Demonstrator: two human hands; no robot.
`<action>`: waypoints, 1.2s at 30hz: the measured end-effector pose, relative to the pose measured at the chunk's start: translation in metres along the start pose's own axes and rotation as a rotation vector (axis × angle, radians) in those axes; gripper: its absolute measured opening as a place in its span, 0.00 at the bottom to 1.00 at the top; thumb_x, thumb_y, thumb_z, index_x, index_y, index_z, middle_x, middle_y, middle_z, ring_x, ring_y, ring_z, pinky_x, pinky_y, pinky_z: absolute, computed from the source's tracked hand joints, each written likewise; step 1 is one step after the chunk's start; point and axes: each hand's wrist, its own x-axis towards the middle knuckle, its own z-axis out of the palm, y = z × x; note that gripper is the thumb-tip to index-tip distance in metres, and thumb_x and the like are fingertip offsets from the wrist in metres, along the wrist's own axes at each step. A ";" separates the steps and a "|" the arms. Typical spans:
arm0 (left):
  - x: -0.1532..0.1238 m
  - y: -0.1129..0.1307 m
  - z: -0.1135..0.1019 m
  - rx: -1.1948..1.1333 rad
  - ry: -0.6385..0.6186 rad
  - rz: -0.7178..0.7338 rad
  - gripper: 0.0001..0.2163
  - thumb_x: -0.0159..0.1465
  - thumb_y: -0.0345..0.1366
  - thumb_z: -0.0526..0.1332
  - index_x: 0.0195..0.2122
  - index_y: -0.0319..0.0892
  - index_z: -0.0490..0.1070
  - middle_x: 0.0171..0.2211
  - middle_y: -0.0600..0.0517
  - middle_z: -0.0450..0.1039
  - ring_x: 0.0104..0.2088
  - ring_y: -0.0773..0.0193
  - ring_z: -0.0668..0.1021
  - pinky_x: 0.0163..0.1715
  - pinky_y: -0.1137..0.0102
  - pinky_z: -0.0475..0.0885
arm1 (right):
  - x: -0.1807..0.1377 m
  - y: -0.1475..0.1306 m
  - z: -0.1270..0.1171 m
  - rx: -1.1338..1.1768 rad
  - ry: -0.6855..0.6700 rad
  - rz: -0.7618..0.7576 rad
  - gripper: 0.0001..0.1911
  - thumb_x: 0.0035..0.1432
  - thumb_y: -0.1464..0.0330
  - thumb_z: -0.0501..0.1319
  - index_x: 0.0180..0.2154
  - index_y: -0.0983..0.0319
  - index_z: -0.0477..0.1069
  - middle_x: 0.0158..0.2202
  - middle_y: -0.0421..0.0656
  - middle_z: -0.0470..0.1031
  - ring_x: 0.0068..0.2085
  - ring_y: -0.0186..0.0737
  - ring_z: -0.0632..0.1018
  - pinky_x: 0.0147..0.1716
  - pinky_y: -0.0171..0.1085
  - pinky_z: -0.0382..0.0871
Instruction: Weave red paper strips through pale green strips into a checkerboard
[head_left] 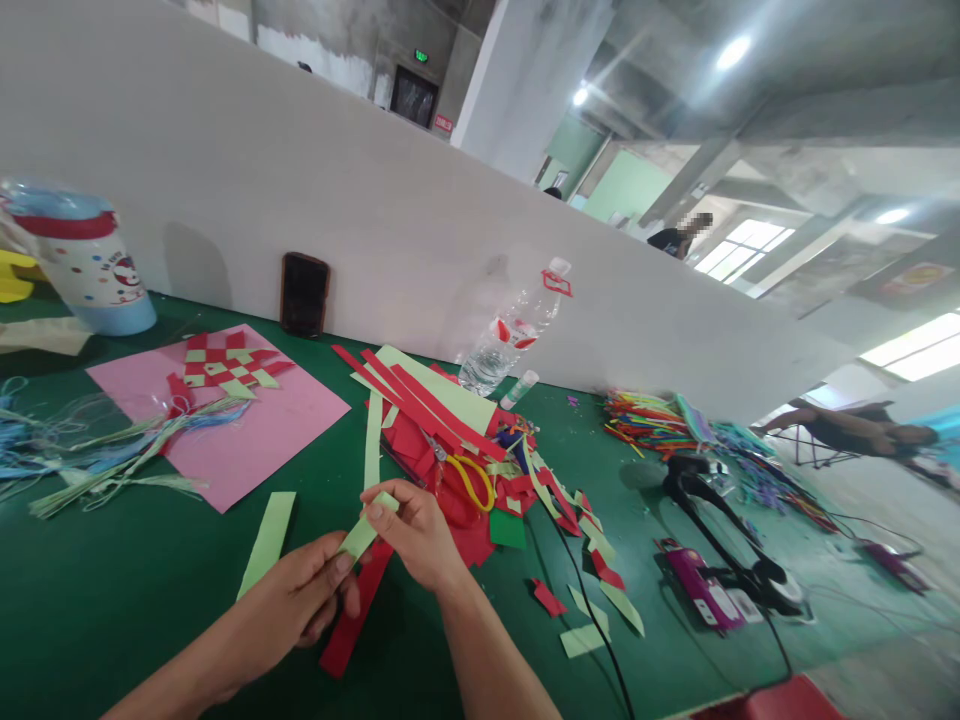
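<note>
Both my hands pinch one short light green paper strip (pixel 365 530) above the green table (pixel 112 600). My left hand (pixel 296 600) grips its lower end, fingers closed. My right hand (pixel 416 535) holds its upper end between thumb and fingers. A red paper strip (pixel 360 605) lies on the table just under the hands. Another green strip (pixel 268 540) lies to the left. Just beyond my right hand, yellow-handled scissors (pixel 465 470) rest on a heap of red and green paper strips (pixel 442 410).
A pink sheet (pixel 247 430) carries a red and green woven square (pixel 225 365). A plastic bottle (pixel 510 335), glue stick (pixel 519 390), phone (pixel 304 293) and patterned jug (pixel 82 260) stand near a white partition. Black cables (pixel 585 600) and coloured sticks (pixel 652 415) lie right.
</note>
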 end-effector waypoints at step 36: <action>0.008 -0.014 -0.001 -0.032 0.030 0.075 0.26 0.60 0.65 0.57 0.34 0.43 0.67 0.35 0.50 0.75 0.17 0.73 0.66 0.16 0.72 0.65 | 0.002 0.012 0.004 0.087 0.001 0.030 0.20 0.49 0.54 0.72 0.24 0.64 0.75 0.18 0.36 0.69 0.20 0.28 0.64 0.21 0.30 0.56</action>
